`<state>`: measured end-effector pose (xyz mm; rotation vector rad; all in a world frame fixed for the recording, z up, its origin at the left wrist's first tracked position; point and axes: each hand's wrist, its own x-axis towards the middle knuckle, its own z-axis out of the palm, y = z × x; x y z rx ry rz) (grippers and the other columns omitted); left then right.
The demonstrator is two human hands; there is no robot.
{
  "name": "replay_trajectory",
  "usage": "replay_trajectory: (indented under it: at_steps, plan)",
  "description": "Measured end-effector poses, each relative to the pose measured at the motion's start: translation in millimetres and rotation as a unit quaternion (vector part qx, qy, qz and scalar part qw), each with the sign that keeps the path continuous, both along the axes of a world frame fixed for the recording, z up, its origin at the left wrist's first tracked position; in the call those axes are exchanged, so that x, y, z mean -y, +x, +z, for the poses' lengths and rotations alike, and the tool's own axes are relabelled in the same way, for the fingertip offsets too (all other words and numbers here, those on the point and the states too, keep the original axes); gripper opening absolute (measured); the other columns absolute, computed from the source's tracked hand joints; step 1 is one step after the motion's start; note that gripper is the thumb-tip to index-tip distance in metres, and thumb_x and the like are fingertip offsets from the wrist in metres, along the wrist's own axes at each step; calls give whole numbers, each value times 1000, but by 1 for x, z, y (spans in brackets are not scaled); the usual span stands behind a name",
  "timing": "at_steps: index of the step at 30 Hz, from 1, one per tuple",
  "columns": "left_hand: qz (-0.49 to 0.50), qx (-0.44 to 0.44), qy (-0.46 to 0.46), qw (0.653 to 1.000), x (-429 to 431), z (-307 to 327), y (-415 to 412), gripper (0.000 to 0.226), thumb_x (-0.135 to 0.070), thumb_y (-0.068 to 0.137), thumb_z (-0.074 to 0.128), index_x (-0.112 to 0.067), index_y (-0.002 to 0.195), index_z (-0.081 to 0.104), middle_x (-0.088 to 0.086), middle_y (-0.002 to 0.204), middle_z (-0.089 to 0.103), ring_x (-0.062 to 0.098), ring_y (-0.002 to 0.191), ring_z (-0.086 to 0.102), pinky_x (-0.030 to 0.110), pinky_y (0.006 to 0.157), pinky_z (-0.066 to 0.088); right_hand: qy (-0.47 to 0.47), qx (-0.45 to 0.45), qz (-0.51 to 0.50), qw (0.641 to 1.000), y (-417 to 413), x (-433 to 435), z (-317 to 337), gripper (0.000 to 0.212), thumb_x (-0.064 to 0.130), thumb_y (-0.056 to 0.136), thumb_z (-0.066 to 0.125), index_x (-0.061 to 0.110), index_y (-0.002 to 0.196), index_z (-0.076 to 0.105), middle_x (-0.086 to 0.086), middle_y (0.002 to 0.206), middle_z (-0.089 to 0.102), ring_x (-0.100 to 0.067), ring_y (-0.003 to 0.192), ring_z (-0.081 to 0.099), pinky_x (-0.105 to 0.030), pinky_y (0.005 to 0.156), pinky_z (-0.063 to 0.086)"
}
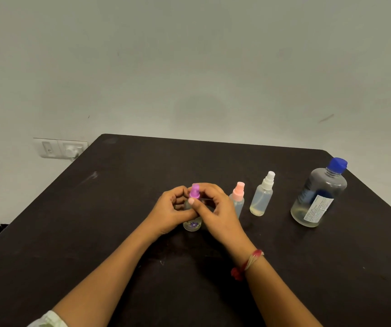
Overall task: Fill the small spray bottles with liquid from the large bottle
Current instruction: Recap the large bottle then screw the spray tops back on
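Observation:
A small clear spray bottle with a purple flower print point(192, 225) stands on the dark table point(95, 208). My left hand point(169, 212) grips its body. My right hand point(215, 208) pinches its purple spray top point(194, 191). To the right stand a small bottle with a pink spray top point(237, 199) and one with a white spray top point(263, 195), both upright with a little liquid. The large clear bottle with a blue cap point(319, 194) stands at the far right, capped, with pale liquid low in it.
The table's back edge meets a plain wall. A white wall socket with a plug point(61, 148) sits by the table's back left corner. The large bottle is close to the table's right edge.

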<state>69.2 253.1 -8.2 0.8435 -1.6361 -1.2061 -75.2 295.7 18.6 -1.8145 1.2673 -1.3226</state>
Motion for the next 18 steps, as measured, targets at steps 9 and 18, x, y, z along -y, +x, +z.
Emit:
replay_trajectory:
  at_steps: [9, 18]
  plan:
    - [-15, 10, -8, 1000, -1, 1, 0, 49, -28, 69, 71, 0, 109, 60, 20, 102, 67, 39, 97, 65, 46, 86, 53, -29, 8, -51, 998, 7, -5, -2, 21, 22, 85, 71, 15, 105, 68, 3, 102, 61, -3, 97, 58, -17, 83, 50]
    - [-27, 19, -26, 999, -4, 6, 0, 53, -33, 67, 73, -14, 114, 57, 0, 108, 68, 15, 104, 65, 29, 88, 54, -103, 25, -86, 991, 8, -10, -3, 39, 30, 83, 72, 20, 118, 59, 4, 114, 53, -2, 107, 54, -10, 86, 45]
